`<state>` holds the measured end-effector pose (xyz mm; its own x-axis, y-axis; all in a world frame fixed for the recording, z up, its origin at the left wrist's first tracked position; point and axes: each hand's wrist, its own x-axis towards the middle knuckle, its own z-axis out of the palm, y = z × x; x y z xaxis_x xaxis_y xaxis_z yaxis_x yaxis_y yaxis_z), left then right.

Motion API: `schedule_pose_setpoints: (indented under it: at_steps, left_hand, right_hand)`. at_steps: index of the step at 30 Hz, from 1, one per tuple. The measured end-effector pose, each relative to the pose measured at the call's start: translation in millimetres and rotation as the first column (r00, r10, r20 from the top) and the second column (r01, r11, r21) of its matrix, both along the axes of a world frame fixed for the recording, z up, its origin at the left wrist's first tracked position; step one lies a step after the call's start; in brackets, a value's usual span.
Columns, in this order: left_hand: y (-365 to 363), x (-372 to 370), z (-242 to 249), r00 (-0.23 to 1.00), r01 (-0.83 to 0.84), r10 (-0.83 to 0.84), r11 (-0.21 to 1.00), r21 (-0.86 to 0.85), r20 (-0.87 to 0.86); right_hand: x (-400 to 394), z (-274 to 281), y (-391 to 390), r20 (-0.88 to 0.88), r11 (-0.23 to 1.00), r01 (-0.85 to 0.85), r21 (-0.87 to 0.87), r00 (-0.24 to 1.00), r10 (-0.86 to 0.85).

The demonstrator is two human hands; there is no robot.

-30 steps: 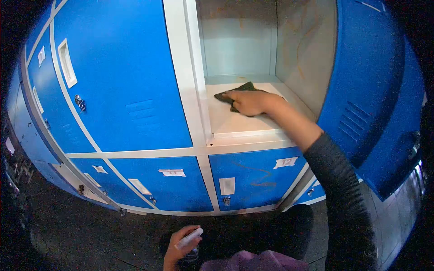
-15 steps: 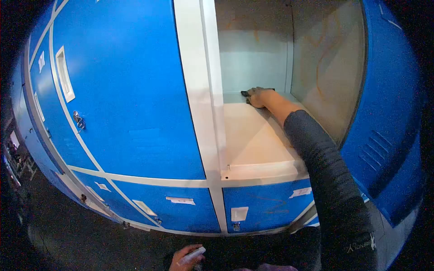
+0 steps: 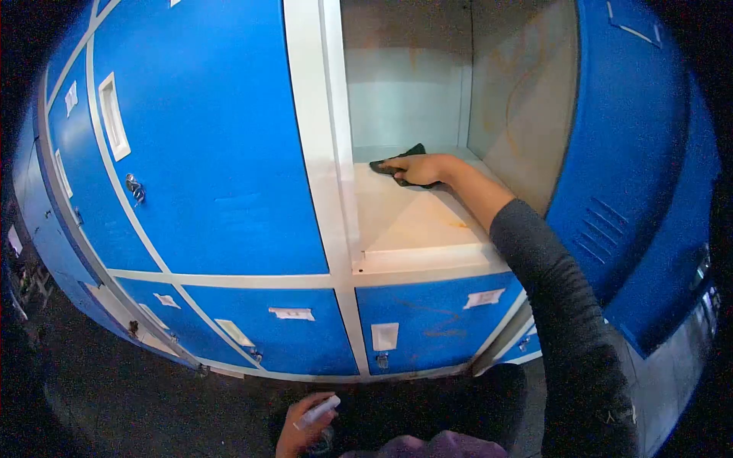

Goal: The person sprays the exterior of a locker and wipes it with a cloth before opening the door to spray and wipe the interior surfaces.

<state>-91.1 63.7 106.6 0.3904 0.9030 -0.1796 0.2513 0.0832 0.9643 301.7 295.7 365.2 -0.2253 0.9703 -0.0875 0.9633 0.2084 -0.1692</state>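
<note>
Inside the open locker compartment, my right hand (image 3: pixel 418 168) presses a dark cloth (image 3: pixel 414 180) against the pale compartment floor (image 3: pixel 412 217), a little short of the back wall. The cloth bunches under my fingers and sticks out on both sides of the hand. Low in the view, my left hand (image 3: pixel 304 427) is closed around what looks like a spray bottle (image 3: pixel 318 411). Its white head shows above the fingers, and a clear part shows below.
The compartment's blue door (image 3: pixel 626 175) stands swung out to the right of my arm. Closed blue lockers (image 3: pixel 206 153) with keys in their locks fill the left. More blue doors (image 3: pixel 427 324) lie below the compartment. Dark floor (image 3: pixel 137 404) runs along the base.
My right hand has come forward from the back of the compartment with the cloth, and more of the cloth shows. The view has shifted slightly. My left hand keeps its hold.
</note>
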Motion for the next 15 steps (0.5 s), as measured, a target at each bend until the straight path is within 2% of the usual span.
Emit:
schedule_pose_setpoints:
  at_steps: [2,3,4,6,7,9,12,15]
  left_hand:
    - [-4.6,-4.4,-7.7,0.991,0.012,-0.015,1.000,0.026,0.134]
    - [-7.9,-2.3,-1.6,0.999,0.049,-0.045,0.978,0.203,-0.025]
    - [-11.0,-3.0,-3.3,0.998,0.057,-0.055,0.975,0.215,-0.013]
    - [-11.2,-6.0,-9.9,0.997,0.068,-0.073,0.967,0.244,0.009]
    - [-13.3,-7.0,-7.2,0.995,0.055,-0.067,0.986,0.158,0.075]
    - [-16.8,-10.1,-11.9,0.993,0.056,-0.076,0.980,0.193,0.096]
    - [-21.4,-9.2,-7.8,0.993,0.056,-0.074,0.981,0.187,0.092]
    - [-22.6,-9.9,-3.2,0.990,0.056,-0.073,0.988,0.142,0.118]
  right_hand:
    - [-3.2,-8.3,-12.6,-0.020,0.992,-0.105,0.071,0.994,0.107]
    - [-5.3,-13.0,-24.8,-0.036,0.978,-0.163,0.128,0.985,0.169]
    - [-8.9,-17.4,-38.2,-0.047,0.957,-0.220,0.188,0.971,0.233]
    - [-33.8,-5.5,-92.0,-0.084,0.933,-0.310,0.182,0.941,0.329]
    - [-39.4,-5.6,-111.0,-0.115,0.915,-0.348,0.204,0.920,0.375]
    - [-44.3,-9.9,-139.2,-0.171,0.879,-0.397,0.263,0.878,0.447]
    - [-51.6,-5.7,-190.0,-0.156,0.889,-0.327,0.322,0.907,0.390]
    - [-52.5,-4.1,-197.8,-0.121,0.904,-0.279,0.325,0.935,0.332]
